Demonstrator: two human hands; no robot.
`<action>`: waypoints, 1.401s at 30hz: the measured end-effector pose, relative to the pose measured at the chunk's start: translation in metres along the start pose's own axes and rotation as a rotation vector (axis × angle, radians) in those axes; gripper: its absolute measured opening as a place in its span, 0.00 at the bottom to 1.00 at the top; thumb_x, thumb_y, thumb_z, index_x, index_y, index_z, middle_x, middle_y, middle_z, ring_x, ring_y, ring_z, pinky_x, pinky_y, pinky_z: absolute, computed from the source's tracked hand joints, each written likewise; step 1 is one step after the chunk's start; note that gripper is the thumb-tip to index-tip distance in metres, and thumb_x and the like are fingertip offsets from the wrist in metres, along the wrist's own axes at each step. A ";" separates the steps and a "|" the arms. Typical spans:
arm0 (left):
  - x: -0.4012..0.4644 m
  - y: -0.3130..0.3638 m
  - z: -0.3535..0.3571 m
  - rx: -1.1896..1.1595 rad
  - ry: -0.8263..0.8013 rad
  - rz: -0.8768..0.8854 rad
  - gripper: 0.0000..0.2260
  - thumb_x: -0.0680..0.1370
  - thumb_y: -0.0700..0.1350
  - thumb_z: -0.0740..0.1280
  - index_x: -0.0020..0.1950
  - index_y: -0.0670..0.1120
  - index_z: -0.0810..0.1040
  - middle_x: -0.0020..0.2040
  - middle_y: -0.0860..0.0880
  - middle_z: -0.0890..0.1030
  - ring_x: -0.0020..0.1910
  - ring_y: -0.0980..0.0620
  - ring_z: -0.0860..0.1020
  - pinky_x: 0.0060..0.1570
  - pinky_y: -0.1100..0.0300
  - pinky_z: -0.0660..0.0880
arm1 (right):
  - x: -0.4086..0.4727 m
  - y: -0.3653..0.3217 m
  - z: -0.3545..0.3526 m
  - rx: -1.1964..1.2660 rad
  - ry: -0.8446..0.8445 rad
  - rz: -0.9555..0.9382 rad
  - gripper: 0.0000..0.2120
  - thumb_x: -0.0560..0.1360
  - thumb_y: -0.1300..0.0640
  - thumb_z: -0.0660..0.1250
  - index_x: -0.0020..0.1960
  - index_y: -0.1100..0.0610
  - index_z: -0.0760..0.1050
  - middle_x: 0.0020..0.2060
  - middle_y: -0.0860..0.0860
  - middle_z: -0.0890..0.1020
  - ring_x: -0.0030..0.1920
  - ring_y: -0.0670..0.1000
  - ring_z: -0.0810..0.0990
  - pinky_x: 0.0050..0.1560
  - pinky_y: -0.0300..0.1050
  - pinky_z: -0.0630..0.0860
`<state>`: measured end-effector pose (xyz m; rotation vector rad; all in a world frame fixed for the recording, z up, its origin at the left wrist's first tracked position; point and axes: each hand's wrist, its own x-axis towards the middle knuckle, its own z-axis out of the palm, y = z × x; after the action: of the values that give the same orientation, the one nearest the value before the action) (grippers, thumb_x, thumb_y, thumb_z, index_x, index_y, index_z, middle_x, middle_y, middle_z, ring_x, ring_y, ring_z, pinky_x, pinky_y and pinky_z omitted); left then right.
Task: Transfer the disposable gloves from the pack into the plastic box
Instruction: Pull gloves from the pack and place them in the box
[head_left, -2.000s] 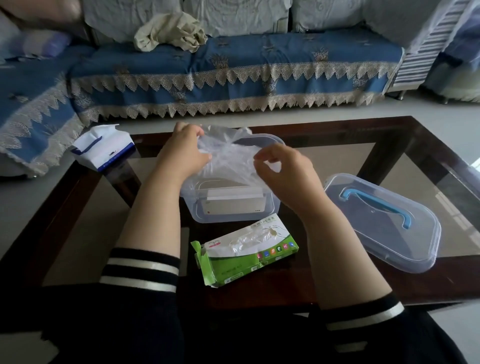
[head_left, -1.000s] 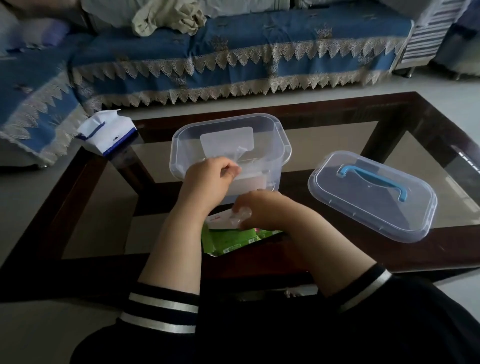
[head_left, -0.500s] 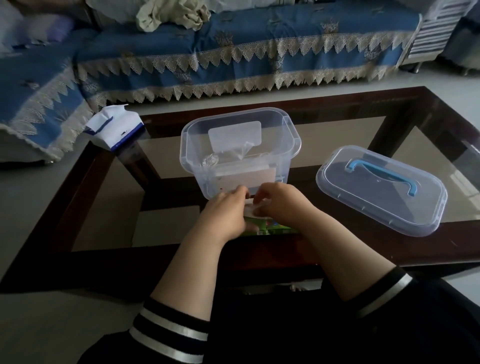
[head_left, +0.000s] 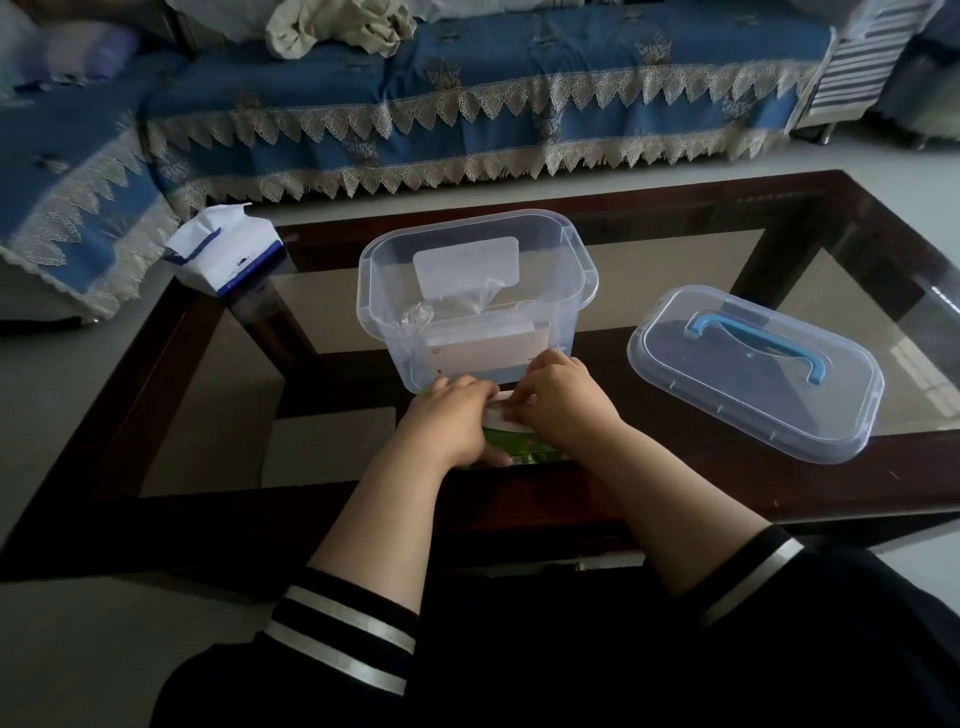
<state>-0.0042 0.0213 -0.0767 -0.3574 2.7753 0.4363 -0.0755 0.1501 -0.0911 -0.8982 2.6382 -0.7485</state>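
The green pack (head_left: 519, 451) of disposable gloves lies on the near part of the glass table (head_left: 810, 291), just in front of the plastic box (head_left: 475, 296), and is mostly hidden under both hands. Only a green strip and a pale edge show between them. The left hand (head_left: 447, 426) lies over the pack's left end with its fingers curled down onto it, apparently holding it steady. The right hand (head_left: 558, 402) bends over the pale top at the right; its fingertips seem to pinch something there, probably the next glove, though the grip itself is hidden. Holding the pack close against the box keeps each transfer short.

The box stands open, and thin clear film (head_left: 457, 306), most likely gloves already moved, lies crumpled inside it above a pale card. So the task looks under way, not finished. The lid (head_left: 753, 374) with its blue handle rests to the right, out of the way. A tissue pack (head_left: 223, 260) sits at the far left corner, and a blue sofa (head_left: 467, 104) runs behind.
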 end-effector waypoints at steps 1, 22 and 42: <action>0.000 0.000 0.000 0.002 0.004 -0.002 0.37 0.69 0.56 0.76 0.74 0.52 0.65 0.72 0.52 0.67 0.71 0.48 0.63 0.67 0.53 0.63 | 0.000 -0.002 0.000 -0.041 0.007 -0.016 0.09 0.75 0.54 0.69 0.53 0.53 0.83 0.58 0.51 0.73 0.61 0.53 0.68 0.60 0.46 0.70; 0.006 -0.004 0.001 -0.105 -0.025 -0.001 0.28 0.67 0.53 0.77 0.64 0.50 0.71 0.61 0.50 0.74 0.61 0.47 0.72 0.59 0.47 0.73 | -0.002 -0.015 -0.027 -0.051 -0.131 -0.086 0.05 0.75 0.56 0.67 0.44 0.53 0.82 0.42 0.49 0.80 0.43 0.51 0.77 0.44 0.47 0.75; -0.035 -0.013 -0.042 -0.631 0.056 0.126 0.39 0.58 0.79 0.65 0.59 0.55 0.76 0.60 0.54 0.79 0.61 0.53 0.76 0.64 0.53 0.72 | -0.002 -0.017 -0.088 1.010 0.337 -0.321 0.09 0.76 0.68 0.65 0.52 0.57 0.69 0.39 0.47 0.85 0.39 0.43 0.81 0.43 0.40 0.78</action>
<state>0.0214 0.0020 -0.0306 -0.3321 2.6539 1.3554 -0.0994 0.1738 -0.0084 -0.8959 1.8630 -2.1697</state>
